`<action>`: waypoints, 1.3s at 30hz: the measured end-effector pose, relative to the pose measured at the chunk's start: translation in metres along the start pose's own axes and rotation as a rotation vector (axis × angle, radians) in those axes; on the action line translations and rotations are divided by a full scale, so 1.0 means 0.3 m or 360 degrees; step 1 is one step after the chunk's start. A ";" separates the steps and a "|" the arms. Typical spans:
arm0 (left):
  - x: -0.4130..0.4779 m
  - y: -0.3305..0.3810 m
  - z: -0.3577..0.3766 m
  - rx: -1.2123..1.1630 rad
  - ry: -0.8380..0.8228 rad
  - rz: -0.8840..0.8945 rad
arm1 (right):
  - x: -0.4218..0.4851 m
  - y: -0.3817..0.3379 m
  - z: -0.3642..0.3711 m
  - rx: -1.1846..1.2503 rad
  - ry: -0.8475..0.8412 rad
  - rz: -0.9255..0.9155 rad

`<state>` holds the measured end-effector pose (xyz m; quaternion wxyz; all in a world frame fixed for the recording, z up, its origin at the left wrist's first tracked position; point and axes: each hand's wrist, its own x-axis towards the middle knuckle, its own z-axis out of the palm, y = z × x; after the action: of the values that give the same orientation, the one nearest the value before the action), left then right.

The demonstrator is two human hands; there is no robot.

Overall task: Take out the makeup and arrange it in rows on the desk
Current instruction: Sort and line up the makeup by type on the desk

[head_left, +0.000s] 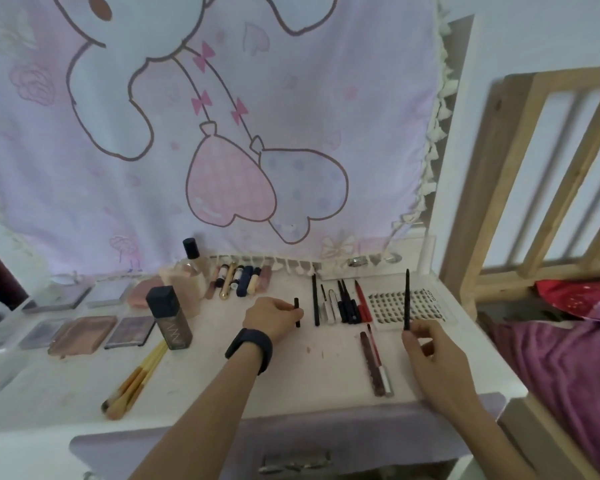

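Black stub (297, 311) partly hidden by grasping fingers of left hand (271, 317); black pencil (407, 299) pinched by right hand (432, 358).

Left hand (272, 315): wearing a black wristband (249, 344), pinches a short black stick (297, 312) upright, just left of the row of pens (340, 303).
Right hand (430, 355): holds a long black pencil (407, 299) upright by its lower end, in front of the lash tray (385, 306).
Desk (222, 386): white and marked; two more pens (376, 362) lie side by side near its front edge.
Left side: palettes (84, 332) sit in two rows beside a dark square bottle (169, 317), with yellow-handled brushes (132, 382) lying in front.
Back edge: lipsticks (239, 278) line up beside a clear bottle (192, 261).
Backdrop: a pink cartoon cloth (222, 133) hangs behind; a wooden bed rail (551, 168) stands at right.
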<state>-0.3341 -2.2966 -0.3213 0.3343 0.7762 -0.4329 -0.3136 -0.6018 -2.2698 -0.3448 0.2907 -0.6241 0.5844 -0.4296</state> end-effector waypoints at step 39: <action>0.006 0.038 0.049 0.0220 0.0038 0.0248 | -0.015 0.061 0.051 -0.0286 0.0021 -0.0170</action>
<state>-0.3500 -2.3064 -0.3211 0.3084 0.7649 -0.5087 -0.2469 -0.5969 -2.2702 -0.3687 0.2065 -0.6750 0.5884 -0.3943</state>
